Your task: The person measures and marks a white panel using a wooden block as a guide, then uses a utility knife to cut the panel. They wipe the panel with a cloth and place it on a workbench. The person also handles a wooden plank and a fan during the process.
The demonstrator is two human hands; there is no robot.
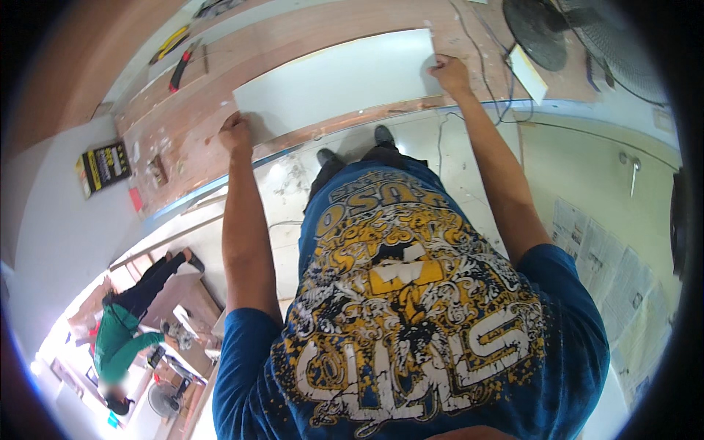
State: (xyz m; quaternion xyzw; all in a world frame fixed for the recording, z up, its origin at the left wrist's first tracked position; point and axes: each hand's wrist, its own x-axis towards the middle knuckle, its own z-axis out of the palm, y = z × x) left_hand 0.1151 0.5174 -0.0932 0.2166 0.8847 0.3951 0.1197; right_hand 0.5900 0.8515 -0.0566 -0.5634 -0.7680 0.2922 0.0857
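A long white rectangular board (337, 82) lies on the worn wooden workbench (176, 117) in front of me, close to its near edge. My left hand (236, 133) is closed at the board's near left corner, fingers curled at the edge. At the opposite end, my right hand (449, 75) pinches the right edge between thumb and fingers. The undersides of the board and the fingertips beneath it are hidden.
Left on the bench are a yellow-and-black cutter knife (169, 45), a red-and-black hand tool (180, 70) and a black-and-yellow package (106, 167). Cables, a small white panel (528, 75) and a fan (623, 44) stand at right. A person in green (121, 339) works lower left.
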